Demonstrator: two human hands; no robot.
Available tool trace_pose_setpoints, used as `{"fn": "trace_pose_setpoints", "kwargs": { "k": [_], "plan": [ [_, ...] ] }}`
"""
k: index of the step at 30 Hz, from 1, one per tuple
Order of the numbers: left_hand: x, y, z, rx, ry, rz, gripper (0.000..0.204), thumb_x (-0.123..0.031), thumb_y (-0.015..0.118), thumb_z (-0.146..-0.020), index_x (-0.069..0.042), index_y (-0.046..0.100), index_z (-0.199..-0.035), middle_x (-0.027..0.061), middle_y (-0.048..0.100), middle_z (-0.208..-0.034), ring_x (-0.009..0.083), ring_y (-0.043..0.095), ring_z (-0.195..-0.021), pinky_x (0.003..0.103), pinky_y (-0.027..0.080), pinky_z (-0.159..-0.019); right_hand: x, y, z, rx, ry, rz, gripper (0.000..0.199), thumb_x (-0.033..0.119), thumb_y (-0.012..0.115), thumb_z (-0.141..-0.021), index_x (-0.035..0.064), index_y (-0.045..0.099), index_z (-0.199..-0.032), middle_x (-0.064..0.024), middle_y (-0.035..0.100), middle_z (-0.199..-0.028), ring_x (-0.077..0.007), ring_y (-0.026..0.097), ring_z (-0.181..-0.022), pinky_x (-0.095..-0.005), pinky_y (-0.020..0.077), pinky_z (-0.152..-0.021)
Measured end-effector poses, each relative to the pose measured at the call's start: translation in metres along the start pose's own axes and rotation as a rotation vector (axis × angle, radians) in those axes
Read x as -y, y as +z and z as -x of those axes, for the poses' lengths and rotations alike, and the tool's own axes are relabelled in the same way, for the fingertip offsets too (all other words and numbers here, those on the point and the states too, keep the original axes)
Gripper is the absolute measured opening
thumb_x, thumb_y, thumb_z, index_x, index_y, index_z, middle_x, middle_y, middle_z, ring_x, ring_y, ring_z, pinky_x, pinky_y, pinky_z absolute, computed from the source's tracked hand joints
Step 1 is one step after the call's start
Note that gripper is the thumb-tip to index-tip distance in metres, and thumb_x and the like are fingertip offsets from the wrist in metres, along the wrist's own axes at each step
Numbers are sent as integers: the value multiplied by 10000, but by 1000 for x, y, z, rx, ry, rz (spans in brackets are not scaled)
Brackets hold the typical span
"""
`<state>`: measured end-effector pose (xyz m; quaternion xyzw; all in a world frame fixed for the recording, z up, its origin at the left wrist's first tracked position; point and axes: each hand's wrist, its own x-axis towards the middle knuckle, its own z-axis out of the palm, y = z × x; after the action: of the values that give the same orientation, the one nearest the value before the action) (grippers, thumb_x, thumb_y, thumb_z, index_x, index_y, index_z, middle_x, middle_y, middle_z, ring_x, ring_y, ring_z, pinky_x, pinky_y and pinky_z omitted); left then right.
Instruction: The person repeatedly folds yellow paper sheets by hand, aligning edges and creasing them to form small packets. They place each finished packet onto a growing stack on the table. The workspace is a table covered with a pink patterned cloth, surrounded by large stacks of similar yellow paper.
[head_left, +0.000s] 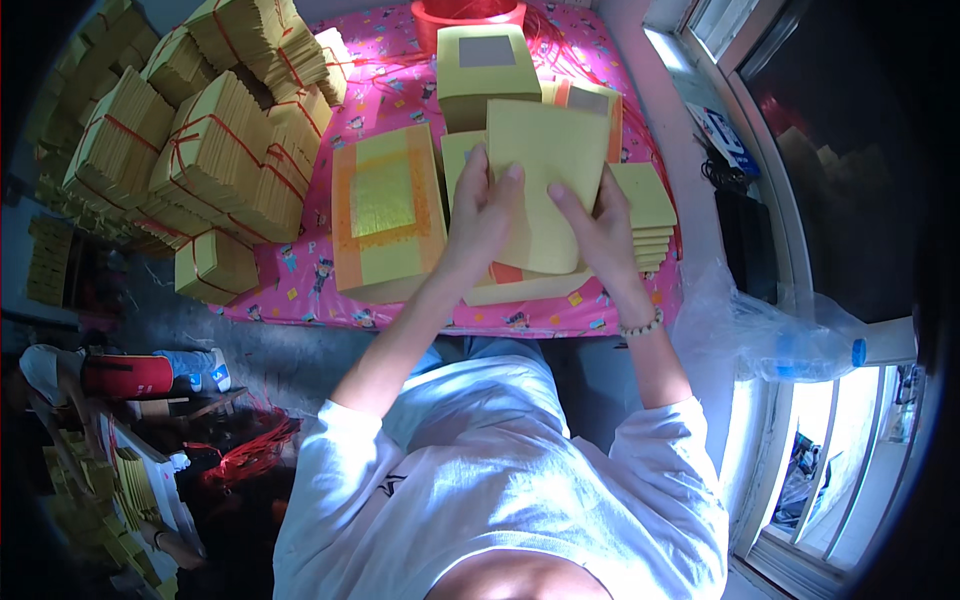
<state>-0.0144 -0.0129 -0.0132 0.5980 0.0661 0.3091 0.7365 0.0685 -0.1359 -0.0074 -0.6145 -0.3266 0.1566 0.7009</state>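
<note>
Between both hands, a stack of plain yellow paper (545, 190) is held tilted above the table. My left hand (480, 222) grips its left edge, thumb on the front face. My right hand (606, 228) closes on the right edge, its thumb also on the face. Just left lies a thick paper pile (352, 270) whose top sheet carries orange and a gold square. Beyond the held stack rises another pile (485, 88) topped by a silver-grey square. More yellow stacks (643, 192) sit by my right hand. Another pile beneath the held paper is partly covered.
Paper bundles (225, 140) tied with red string heap up at the left of the pink-covered table (285, 283). A red basin (425, 28) and loose red strings (580, 50) are at the back. Clear plastic with a bottle (800, 350) lies right. Another person (60, 375) sits lower left.
</note>
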Motion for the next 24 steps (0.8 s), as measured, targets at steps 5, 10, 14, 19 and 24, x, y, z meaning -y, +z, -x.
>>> {"fn": "trace_pose_setpoints", "kwargs": {
  "k": [5, 10, 14, 19, 24],
  "plan": [
    [-3, -1, -18, 4, -286, 49, 254, -112, 491, -966, -7, 477, -1197, 104, 593, -1152, 153, 587, -1040, 297, 468, -891, -5, -1, -11, -32, 98, -36, 376, 186, 627, -914, -37, 506, -1192, -111, 619, -1087, -128, 595, -979, -272, 486, -845],
    [5, -6, -36, -7, -497, 5, 260, -129, 500, -965, 5, 490, -1188, 114, 601, -1129, 180, 603, -1028, 311, 499, -868, -7, -2, -17, -58, 275, -77, 403, 237, 612, -925, -44, 510, -1196, -109, 622, -1088, -131, 598, -964, -274, 486, -833],
    [12, -11, -46, 13, -609, -11, 296, -148, 514, -961, 25, 481, -1199, 128, 601, -1124, 195, 626, -985, 320, 521, -824, -10, -5, -23, -27, 329, -147, 399, 241, 606, -929, -48, 525, -1193, -109, 627, -1083, -130, 597, -967, -277, 487, -827],
    [16, -14, -52, 39, -669, -32, 315, -167, 533, -953, 34, 504, -1193, 129, 621, -1088, 192, 642, -946, 327, 529, -789, -16, -8, -24, -25, 338, -163, 396, 240, 605, -931, -50, 531, -1189, -109, 629, -1088, -129, 599, -962, -280, 490, -822],
    [11, -11, -51, 33, -669, -60, 332, -187, 552, -944, 32, 522, -1192, 123, 637, -1064, 186, 648, -930, 320, 526, -777, -14, -10, -23, -19, 324, -104, 405, 252, 594, -938, -44, 532, -1206, -104, 629, -1093, -133, 611, -967, -274, 501, -820]
  ]
}}
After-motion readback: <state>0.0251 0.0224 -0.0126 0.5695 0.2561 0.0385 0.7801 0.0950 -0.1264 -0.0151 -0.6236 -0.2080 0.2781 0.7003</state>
